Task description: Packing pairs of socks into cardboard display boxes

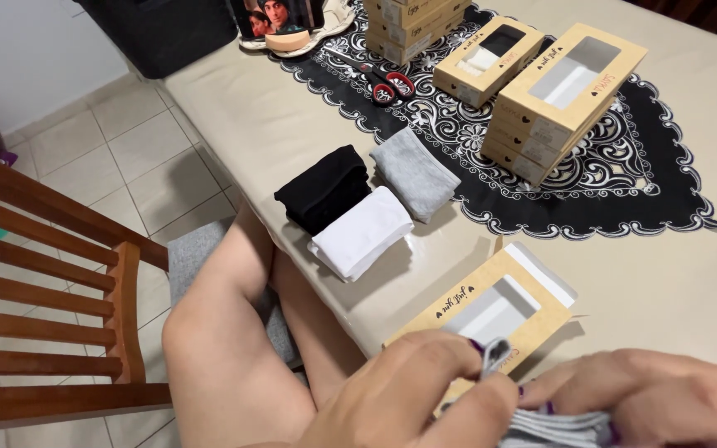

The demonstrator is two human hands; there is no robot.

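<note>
I see a beige table (pixel 292 124) carrying a black patterned runner (pixel 624 178), three folded cloths: black (pixel 324 187), white (pixel 361 232), grey (pixel 414 172), one open windowed carton (pixel 491 311).

Single head-worn camera, looking steeply down and forward from seated person's place. Close over hands at bottom edge; tabletop (pixel 292 116) runs away toward upper right; wooden chair (pixel 51 290) at left.

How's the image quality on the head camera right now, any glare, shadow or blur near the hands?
Head view: even indoor light, soft shadows beside the white folded cloth and open box; mild sheen on the table; left hand and right hand, cropped at the bottom edge, look slightly soft.
</note>
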